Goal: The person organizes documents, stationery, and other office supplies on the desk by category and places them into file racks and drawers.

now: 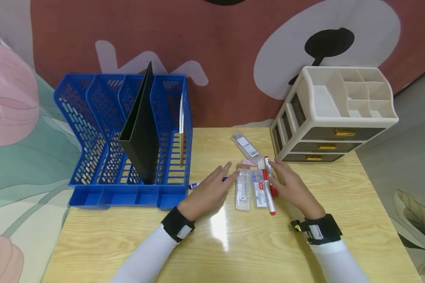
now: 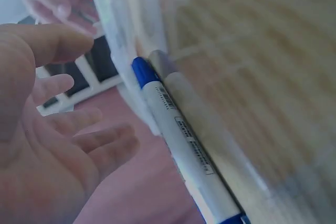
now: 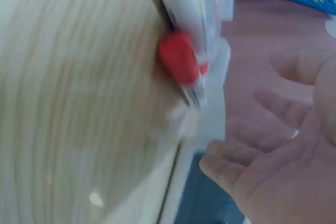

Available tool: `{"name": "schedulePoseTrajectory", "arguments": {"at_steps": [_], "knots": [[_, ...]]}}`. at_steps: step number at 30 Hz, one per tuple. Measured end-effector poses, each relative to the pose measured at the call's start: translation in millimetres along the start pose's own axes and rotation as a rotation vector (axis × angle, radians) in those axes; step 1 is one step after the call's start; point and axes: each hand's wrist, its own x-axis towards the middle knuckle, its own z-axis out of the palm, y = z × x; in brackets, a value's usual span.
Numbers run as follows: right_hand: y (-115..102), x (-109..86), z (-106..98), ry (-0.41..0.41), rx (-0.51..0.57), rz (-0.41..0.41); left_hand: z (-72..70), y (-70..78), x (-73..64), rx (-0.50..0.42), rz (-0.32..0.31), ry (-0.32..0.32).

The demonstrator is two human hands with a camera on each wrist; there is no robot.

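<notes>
My left hand (image 1: 207,194) is spread above a white marker with blue ends (image 2: 181,145); the left wrist view shows a gap between palm and marker. In the head view this hand hides the marker's middle. On the other side, my right hand (image 1: 295,190) has its fingers extended beside white-and-red markers (image 1: 269,192). Whether its fingertips touch the upper one cannot be told. Between the hands lie a clear plastic case (image 1: 242,192) and a second labelled case (image 1: 260,192). Behind them a longer labelled pack (image 1: 247,146) lies slanted, near small pink and brown pieces.
A blue file rack (image 1: 173,198) stands at the left, holding a black folder (image 1: 141,149) and thin papers (image 1: 182,129). At the back right is a white drawer unit (image 1: 309,106) with dark drawers and top compartments. Both stand on the wood-patterned table (image 1: 251,251) against a patterned cloth.
</notes>
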Motion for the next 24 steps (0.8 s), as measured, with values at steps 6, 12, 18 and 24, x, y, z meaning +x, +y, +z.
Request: {"name": "schedulePoseTrajectory", "arguments": {"at_steps": [6,12,18,24], "knots": [[13,-15.7,-26,0.138,0.01,-0.086,-9.6,-2.9,-0.9,-0.049,-0.057,0.076],[23,-26.4,-60,0.272,0.144,-0.01,-16.0,-3.2,-2.3,-0.057,-0.056,0.14],[22,-31.9,-97,0.395,0.8,-0.028,-14.7,-3.9,-10.0,-0.06,-0.097,0.19],[23,-29.9,-127,0.412,1.537,0.046,-14.0,0.1,-20.7,-0.112,-0.168,0.173]]}}
